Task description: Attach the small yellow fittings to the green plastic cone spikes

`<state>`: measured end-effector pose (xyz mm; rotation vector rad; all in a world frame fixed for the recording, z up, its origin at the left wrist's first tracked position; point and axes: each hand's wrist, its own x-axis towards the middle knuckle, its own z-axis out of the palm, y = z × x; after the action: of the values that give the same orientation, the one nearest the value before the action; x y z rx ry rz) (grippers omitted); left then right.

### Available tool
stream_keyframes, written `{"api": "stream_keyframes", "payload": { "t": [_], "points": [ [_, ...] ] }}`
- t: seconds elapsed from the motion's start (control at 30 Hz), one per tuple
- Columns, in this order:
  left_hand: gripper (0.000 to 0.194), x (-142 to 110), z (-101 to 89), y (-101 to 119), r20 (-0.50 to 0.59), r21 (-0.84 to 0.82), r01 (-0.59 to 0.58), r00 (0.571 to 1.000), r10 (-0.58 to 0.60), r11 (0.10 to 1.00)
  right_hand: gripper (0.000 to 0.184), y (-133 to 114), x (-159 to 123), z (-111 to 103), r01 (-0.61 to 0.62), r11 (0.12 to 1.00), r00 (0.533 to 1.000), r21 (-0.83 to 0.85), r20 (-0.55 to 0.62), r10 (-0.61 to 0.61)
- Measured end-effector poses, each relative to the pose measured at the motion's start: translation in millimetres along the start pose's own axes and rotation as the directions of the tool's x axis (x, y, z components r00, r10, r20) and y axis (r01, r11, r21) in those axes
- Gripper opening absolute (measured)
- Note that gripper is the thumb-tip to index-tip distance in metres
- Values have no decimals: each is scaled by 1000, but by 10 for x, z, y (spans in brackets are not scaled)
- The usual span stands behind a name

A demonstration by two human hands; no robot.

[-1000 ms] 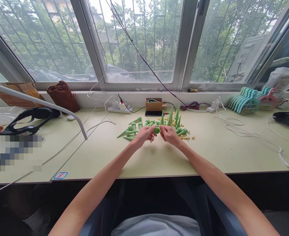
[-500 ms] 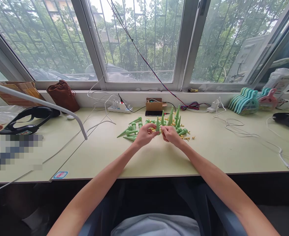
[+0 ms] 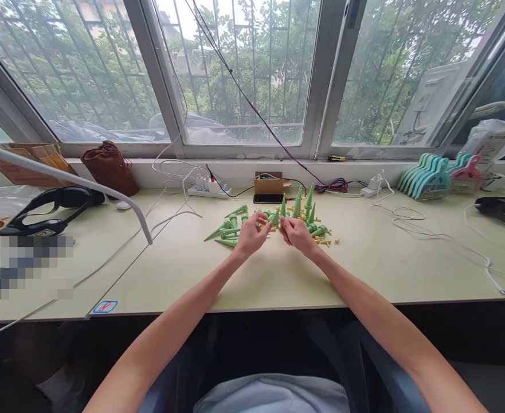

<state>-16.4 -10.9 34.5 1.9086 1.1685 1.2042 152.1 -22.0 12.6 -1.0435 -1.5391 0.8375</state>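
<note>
Close together over the middle of the table are my two hands. My left hand (image 3: 253, 234) has its thumb and fingers apart, their tips beside a green plastic spike (image 3: 275, 218). My right hand (image 3: 296, 234) is closed in a pinch at the spike's right side and seems to hold it; the exact grip is partly hidden by the fingers. Several green spikes with ribbed caps (image 3: 218, 232) lie left of my left hand. Beyond my right hand, several green spikes (image 3: 298, 203) stand upright with their points up. Small yellow plastic pieces (image 3: 323, 242) lie scattered beside my right hand.
Behind the pile lie a phone (image 3: 269, 199) and a small cardboard box (image 3: 268, 183). A power strip (image 3: 210, 190) and loose cables run along the window wall. Teal hangers (image 3: 426, 176) stand at right; a black headset (image 3: 54, 209) and brown pouch (image 3: 109, 169) at left.
My left hand has drawn slightly left, its fingers no longer around the spike's base. The green spike now leans and sits by my right fingers. My right hand has barely moved.
</note>
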Motion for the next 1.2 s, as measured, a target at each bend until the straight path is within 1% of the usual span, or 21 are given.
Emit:
{"api": "stream_keyframes", "payload": {
  "t": [0.03, 0.1, 0.2, 0.27, 0.37, 0.57, 0.63, 0.7, 0.8, 0.87, 0.93, 1.0, 1.03, 1.1, 1.2],
  "points": [
    [31, 5, -4, 0, -1, -25, 34, 999, -34, 999, 54, -2, 0, -5, 15, 999, 1000, -45, -12, -16],
    [40, 15, -11, 6, 28, -83, 118, 993, -116, 990, 53, -15, -2, -12, 50, 990, 998, -133, -18, -53],
    [55, 22, -19, 28, 145, -158, 265, 959, -243, 951, 52, -43, -14, -13, 108, 969, 994, -221, 13, -107],
    [58, 20, -21, 39, 227, -181, 343, 926, -300, 922, 51, -57, -24, -9, 132, 962, 991, -240, 33, -128],
    [58, 16, -25, 31, 312, -217, 402, 892, -327, 890, 50, -63, -38, -7, 124, 966, 992, -226, 37, -119],
    [58, 21, -45, -23, 410, -271, 433, 860, -304, 860, 51, -74, -49, -16, 79, 975, 997, -208, 24, -76],
    [57, 15, -58, -17, 425, -286, 409, 865, -268, 866, 53, -79, -50, -19, 64, 980, 998, -188, 31, -59],
    [54, 2, -70, 6, 427, -292, 359, 878, -215, 887, 55, -77, -50, -22, 42, 987, 999, -155, 34, -37],
    [49, -23, -78, 49, 399, -247, 238, 908, -125, 939, 56, -53, -43, -22, -8, 996, 999, -83, 36, 11],
    [45, -35, -69, 58, 359, -186, 132, 931, -58, 974, 57, -29, -34, -19, -49, 999, 998, -17, 37, 50],
    [39, -38, -47, 40, 294, -102, 17, 956, 14, 995, 58, -9, -24, -12, -92, 993, 995, 71, 44, 89],
    [32, -32, -17, -2, 209, -2, -91, 974, 89, 996, 58, -2, -16, -4, -133, 978, 990, 161, 68, 123],
    [28, -26, -2, -28, 175, 39, -134, 977, 126, 990, 59, -4, -14, 1, -147, 969, 988, 198, 81, 133],
    [23, -12, 23, -77, 137, 82, -190, 974, 178, 978, 59, -14, -12, 9, -157, 956, 986, 247, 99, 136],
    [23, 5, 40, -120, 96, 114, -233, 970, 223, 966, 59, -32, -12, 21, -145, 953, 987, 265, 105, 121]
  ]
}}
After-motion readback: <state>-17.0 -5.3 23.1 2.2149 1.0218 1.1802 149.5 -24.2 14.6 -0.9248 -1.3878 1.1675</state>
